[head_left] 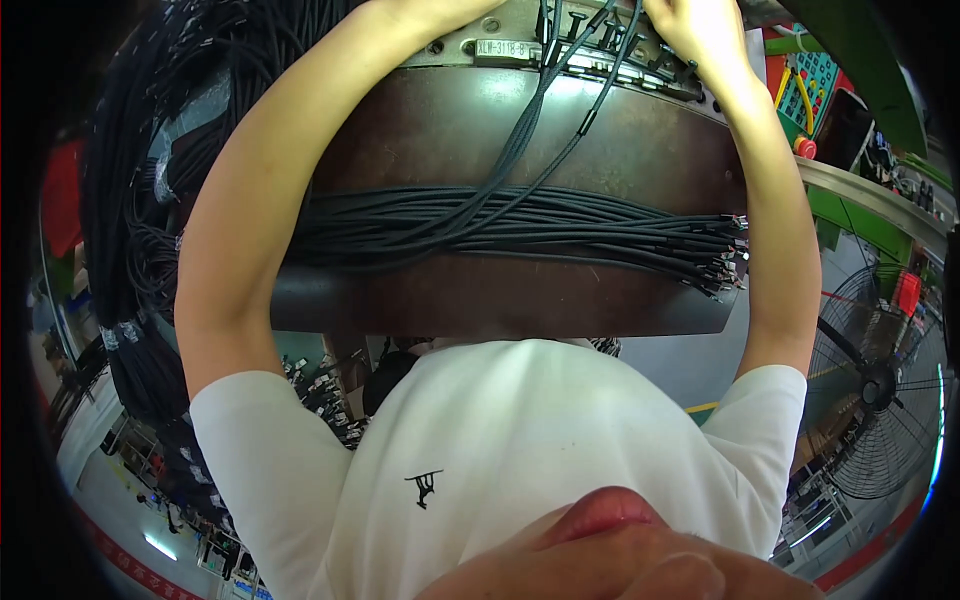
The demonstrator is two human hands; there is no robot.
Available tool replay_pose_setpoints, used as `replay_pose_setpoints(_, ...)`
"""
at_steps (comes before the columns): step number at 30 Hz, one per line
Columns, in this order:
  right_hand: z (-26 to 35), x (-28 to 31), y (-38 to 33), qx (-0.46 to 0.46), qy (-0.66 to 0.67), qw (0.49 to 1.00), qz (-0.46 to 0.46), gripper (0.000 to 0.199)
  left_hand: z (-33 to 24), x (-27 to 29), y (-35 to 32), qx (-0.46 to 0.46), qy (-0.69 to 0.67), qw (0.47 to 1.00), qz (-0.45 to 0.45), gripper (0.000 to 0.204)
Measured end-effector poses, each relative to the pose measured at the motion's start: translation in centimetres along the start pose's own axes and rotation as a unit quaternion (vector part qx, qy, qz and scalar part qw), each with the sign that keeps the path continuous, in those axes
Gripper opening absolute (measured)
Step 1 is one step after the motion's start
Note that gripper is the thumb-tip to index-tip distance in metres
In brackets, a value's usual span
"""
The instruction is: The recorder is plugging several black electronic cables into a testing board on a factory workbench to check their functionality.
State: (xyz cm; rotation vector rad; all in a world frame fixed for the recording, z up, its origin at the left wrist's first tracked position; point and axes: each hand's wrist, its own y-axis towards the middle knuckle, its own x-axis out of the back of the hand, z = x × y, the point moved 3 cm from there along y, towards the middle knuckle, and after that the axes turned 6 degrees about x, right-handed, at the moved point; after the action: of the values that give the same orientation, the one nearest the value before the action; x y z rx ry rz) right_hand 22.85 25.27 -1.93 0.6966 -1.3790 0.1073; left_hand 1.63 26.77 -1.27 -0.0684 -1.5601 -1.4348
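Both my forearms reach across a brown work plate to a grey metal fixture at its far side. My left hand is mostly cut off by the top edge, at the fixture's left end. My right hand lies on a row of black connectors on the fixture, fingers curled; what it holds is hidden. A thick bundle of black cables lies across the plate, its terminal ends pointing right. Two black cables rise from the bundle to the fixture.
Several bundles of black cables hang at the left. A green control box with a red button sits at the upper right, beside a green machine frame. A floor fan stands at the right.
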Motion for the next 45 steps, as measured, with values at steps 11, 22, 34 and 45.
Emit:
replay_pose_setpoints(11,1.2,1.6,0.1,-0.172,0.038,0.980,0.088,0.044,2.1,-0.5,-1.3,0.228,-0.090,0.959,0.140,0.026)
replay_pose_setpoints(22,-0.6,0.9,-0.7,-0.233,0.118,0.963,0.066,0.041,0.8,-1.3,-0.6,0.272,-0.118,0.943,0.152,0.037)
replay_pose_setpoints(34,2.8,7.8,-10.5,-0.093,0.217,0.960,-0.152,0.034,-4.1,11.0,-3.4,0.386,-0.397,0.813,0.179,0.041)
replay_pose_setpoints(45,9.9,0.5,-45.2,-0.353,0.200,0.906,0.119,0.023,-16.7,18.3,-26.1,0.454,-0.091,0.766,0.445,0.019)
